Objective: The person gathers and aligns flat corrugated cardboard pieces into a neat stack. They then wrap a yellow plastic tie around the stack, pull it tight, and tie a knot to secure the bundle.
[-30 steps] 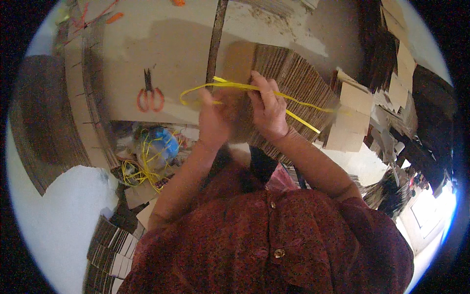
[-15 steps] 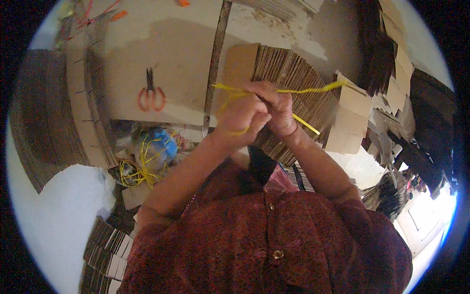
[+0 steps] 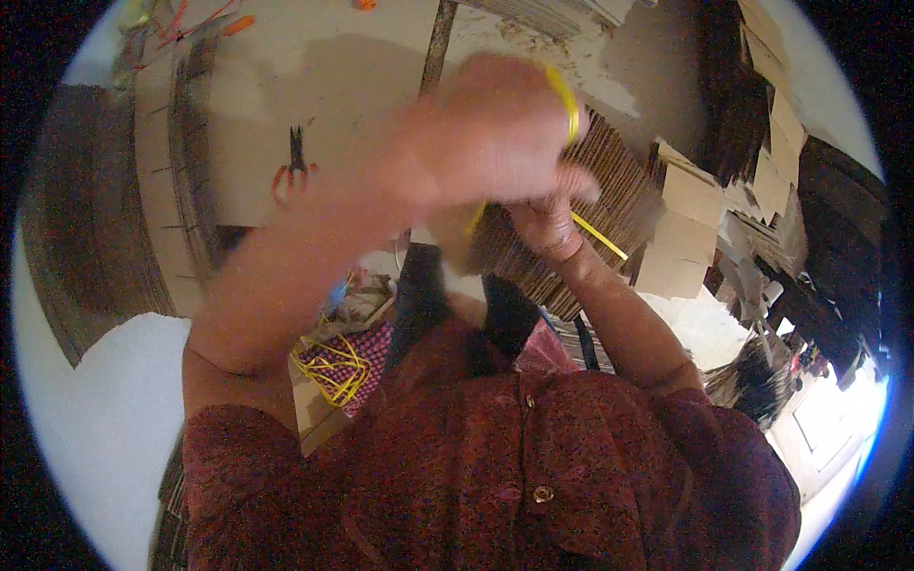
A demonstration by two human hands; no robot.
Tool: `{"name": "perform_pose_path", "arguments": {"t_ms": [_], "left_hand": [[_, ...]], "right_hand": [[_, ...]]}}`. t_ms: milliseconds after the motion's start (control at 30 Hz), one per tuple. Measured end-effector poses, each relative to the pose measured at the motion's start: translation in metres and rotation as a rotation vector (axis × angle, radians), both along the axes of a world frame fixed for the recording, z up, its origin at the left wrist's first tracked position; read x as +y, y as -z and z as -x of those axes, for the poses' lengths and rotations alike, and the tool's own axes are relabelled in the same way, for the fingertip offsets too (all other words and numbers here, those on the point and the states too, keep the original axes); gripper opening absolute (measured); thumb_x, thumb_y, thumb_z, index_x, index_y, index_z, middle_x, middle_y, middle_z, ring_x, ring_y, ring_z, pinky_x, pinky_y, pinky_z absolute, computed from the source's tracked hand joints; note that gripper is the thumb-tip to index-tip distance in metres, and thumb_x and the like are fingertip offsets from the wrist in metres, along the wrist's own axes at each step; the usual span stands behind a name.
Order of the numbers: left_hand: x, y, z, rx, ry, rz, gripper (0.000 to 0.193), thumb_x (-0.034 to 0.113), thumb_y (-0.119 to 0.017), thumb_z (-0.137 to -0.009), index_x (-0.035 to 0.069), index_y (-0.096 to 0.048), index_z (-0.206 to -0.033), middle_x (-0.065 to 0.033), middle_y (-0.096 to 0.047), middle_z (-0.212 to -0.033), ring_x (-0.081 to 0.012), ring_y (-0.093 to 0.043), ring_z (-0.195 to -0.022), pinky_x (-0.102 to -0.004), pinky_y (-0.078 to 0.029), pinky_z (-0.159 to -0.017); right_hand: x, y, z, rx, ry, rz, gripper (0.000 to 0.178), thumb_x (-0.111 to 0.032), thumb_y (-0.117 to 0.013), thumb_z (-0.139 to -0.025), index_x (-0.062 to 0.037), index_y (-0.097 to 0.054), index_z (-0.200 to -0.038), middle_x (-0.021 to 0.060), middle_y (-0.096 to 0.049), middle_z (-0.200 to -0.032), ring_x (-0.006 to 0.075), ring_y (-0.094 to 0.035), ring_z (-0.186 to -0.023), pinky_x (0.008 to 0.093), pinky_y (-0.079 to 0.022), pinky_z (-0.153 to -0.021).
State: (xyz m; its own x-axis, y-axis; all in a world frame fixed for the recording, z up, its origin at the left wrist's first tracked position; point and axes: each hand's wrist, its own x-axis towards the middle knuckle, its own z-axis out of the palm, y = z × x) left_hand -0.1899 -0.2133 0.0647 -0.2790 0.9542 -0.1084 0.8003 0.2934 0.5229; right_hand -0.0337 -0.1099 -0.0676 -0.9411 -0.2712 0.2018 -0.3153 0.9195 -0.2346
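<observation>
My left hand [image 3: 505, 128], smeared by motion, is raised over a bundle of brown corrugated cardboard pieces [image 3: 624, 176]. Its fingers are closed on a yellow plastic strap [image 3: 574, 114], which curves over the finger side of the hand. Just below, my right hand [image 3: 547, 226] stays low against the bundle, fingers bent in and partly covered by the left hand; it appears to pinch the strap there. Another stretch of yellow strap [image 3: 600, 236] lies across the bundle beside my right wrist.
Scissors with orange handles [image 3: 296, 164] lie on the pale surface to the left. Stacked cardboard [image 3: 81, 209] stands at the far left, with more cardboard sheets [image 3: 681, 224] on the right. A tangle of yellow straps [image 3: 338, 371] rests on checked cloth near my left elbow.
My left hand has swung up and away from me, carrying the yellow strap over the right hand. My left elbow has moved outward. The right hand has barely moved.
</observation>
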Motion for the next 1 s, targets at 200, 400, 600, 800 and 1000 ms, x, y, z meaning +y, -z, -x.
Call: {"name": "perform_pose_path", "arguments": {"t_ms": [200, 400, 600, 800, 1000], "left_hand": [[-0.033, -0.005, 0.036, -0.403, -0.540, 0.023, 0.025, 0.026, -0.059, -0.081, 0.004, -0.060, -0.093, -0.0091, -0.062, -0.087, -0.0215, -0.061, -0.082, -0.0335, -0.047, -0.073], [-0.079, 0.128, -0.046, -0.529, -0.489, -0.265, 0.026, 0.006, -0.059, -0.077, 0.001, -0.057, -0.102, -0.0122, -0.060, -0.099, -0.0227, -0.057, -0.090, -0.0329, -0.045, -0.078], [-0.074, 0.160, -0.067, -0.676, -0.581, -0.340, 0.018, 0.007, -0.057, -0.078, 0.001, -0.058, -0.095, -0.0124, -0.061, -0.091, -0.0240, -0.059, -0.082, -0.0317, -0.046, -0.072], [-0.085, 0.152, -0.046, -1.004, -0.418, -0.244, 0.020, 0.010, -0.058, -0.079, 0.000, -0.057, -0.096, -0.0141, -0.061, -0.087, -0.0216, -0.060, -0.082, -0.0314, -0.047, -0.072], [-0.080, 0.149, -0.051, -0.420, -0.334, -0.223, 0.025, 0.017, -0.058, -0.078, 0.004, -0.057, -0.099, -0.0183, -0.062, -0.082, -0.0304, -0.061, -0.078, -0.0394, -0.048, -0.067]], "right_hand": [[-0.010, -0.018, 0.011, -0.260, 0.198, 0.967, 0.026, 0.004, -0.063, -0.077, -0.0029, -0.062, -0.102, 0.0080, -0.066, -0.085, 0.0161, -0.063, -0.079, 0.0265, -0.050, -0.072], [-0.011, 0.002, 0.005, -0.332, 0.289, 1.461, 0.018, 0.005, -0.062, -0.077, -0.0043, -0.065, -0.092, 0.0065, -0.066, -0.088, 0.0166, -0.063, -0.081, 0.0275, -0.050, -0.072], [-0.003, -0.017, 0.018, -0.287, 0.076, 0.948, 0.017, 0.005, -0.064, -0.073, -0.0064, -0.066, -0.086, 0.0071, -0.066, -0.087, 0.0208, -0.063, -0.080, 0.0294, -0.049, -0.070], [-0.004, -0.010, 0.017, -0.171, 0.033, 0.837, 0.021, 0.007, -0.062, -0.069, -0.0087, -0.067, -0.081, 0.0088, -0.065, -0.085, 0.0249, -0.062, -0.079, 0.0315, -0.049, -0.069], [-0.006, -0.011, 0.015, -0.135, 0.011, 0.782, 0.025, 0.009, -0.062, -0.065, -0.0077, -0.066, -0.083, 0.0095, -0.064, -0.088, 0.0260, -0.061, -0.080, 0.0330, -0.048, -0.071]]}}
